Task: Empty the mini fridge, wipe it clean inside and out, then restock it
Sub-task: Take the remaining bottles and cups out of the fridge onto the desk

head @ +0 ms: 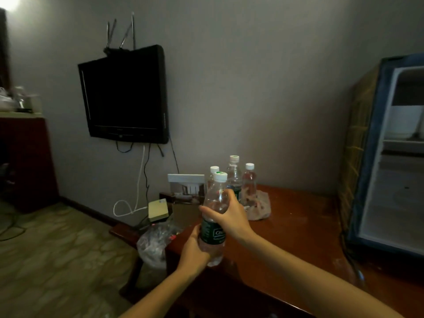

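Observation:
A clear water bottle (pixel 215 200) with a white cap and green label hangs over the left end of the wooden table (pixel 298 216). My left hand (pixel 195 249) grips its lower part and my right hand (pixel 229 214) grips its upper body. Behind it three more capped bottles (pixel 234 175) stand together near the wall. The mini fridge (pixel 371 157) stands at the right end of the table, its opening facing me, with white bowls (pixel 403 122) on its upper shelf.
A crumpled plastic bag (pixel 259 207) lies beside the standing bottles. A bin lined with a plastic bag (pixel 153 242) stands by the table's left corner. A black TV (pixel 124 95) hangs on the wall, with cables and a small box (pixel 158 211) below it.

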Tool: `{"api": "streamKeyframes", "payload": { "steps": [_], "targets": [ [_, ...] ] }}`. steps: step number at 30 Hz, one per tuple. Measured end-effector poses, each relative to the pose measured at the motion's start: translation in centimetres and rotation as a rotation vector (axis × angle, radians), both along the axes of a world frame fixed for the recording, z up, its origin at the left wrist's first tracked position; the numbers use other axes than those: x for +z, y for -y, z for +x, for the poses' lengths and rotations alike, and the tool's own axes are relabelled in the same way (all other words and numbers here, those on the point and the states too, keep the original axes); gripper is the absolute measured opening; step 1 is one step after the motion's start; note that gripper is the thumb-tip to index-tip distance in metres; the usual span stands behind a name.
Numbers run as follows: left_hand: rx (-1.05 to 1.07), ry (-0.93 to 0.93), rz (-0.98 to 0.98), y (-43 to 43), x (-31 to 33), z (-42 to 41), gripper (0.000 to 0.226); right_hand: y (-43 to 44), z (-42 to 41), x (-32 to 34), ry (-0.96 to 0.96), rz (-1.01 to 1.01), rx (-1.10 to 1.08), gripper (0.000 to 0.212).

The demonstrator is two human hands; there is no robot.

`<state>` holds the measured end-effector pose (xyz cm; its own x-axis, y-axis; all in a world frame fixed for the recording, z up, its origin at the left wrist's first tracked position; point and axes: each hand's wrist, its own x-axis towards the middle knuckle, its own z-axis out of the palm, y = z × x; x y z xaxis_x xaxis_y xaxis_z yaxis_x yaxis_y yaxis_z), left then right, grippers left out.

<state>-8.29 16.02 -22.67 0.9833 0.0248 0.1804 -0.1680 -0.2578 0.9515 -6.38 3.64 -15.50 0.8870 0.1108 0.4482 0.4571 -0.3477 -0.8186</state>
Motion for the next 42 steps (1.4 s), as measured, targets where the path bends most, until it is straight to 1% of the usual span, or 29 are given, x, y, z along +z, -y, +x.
{"api": "streamKeyframes", "payload": {
  "steps": [3,5,7,9,11,15,18,22,27,31,36,38,41,42],
  "targets": [
    [0.034,0.044,0.034,-1.2,-0.9,0.7,0.069,-1.3,0.6,-0.2,-0.017,0.020,0.025,0.064],
    [0.056,0.060,0.062,-1.4,-1.6,1.2,0.070,-1.8,0.9,-0.7,-0.020,0.037,0.031,0.070],
    [0.074,0.047,0.035,-1.4,-1.7,2.0,0.076,-1.9,1.4,-1.6,-0.025,0.035,0.043,0.078],
    [0.089,0.037,-0.001,-1.3,-1.6,3.3,0.075,-1.7,2.0,-2.7,-0.015,0.009,0.011,0.081],
    [0.087,0.034,0.041,-1.3,-1.5,4.7,0.072,-1.2,2.7,-3.7,0.008,-0.035,-0.061,0.073],
    [0.063,-0.005,0.080,-1.4,-1.1,8.1,0.082,-0.5,4.2,-4.9,0.032,-0.058,-0.212,0.054],
    [0.060,-0.007,0.100,-1.0,-0.8,10.7,0.091,-0.5,6.0,-5.1,0.024,-0.021,-0.287,0.052],
    [0.084,0.003,0.127,0.0,-0.9,13.3,0.089,-0.4,8.2,-5.2,0.016,0.001,-0.356,0.052],
    [0.126,0.030,0.081,1.2,-0.7,14.3,0.097,0.5,9.9,-5.4,0.021,-0.004,-0.385,0.045],
    [0.161,0.020,0.076,2.0,-0.6,14.8,0.099,1.2,10.5,-5.4,-0.010,0.002,-0.347,0.035],
    [0.224,0.026,0.067,2.5,-1.0,14.9,0.107,4.0,10.0,-4.7,-0.075,-0.015,-0.322,0.026],
    [0.256,0.016,0.087,3.0,-1.1,14.3,0.102,6.0,9.4,-4.1,-0.087,-0.045,-0.349,0.023],
    [0.351,-0.038,0.128,4.4,-0.9,11.8,0.087,9.6,8.0,-3.1,-0.081,-0.082,-0.418,0.019],
    [0.374,-0.059,0.118,4.9,-0.8,10.8,0.086,10.9,7.5,-2.7,-0.070,-0.085,-0.443,0.019]
  ]
}}
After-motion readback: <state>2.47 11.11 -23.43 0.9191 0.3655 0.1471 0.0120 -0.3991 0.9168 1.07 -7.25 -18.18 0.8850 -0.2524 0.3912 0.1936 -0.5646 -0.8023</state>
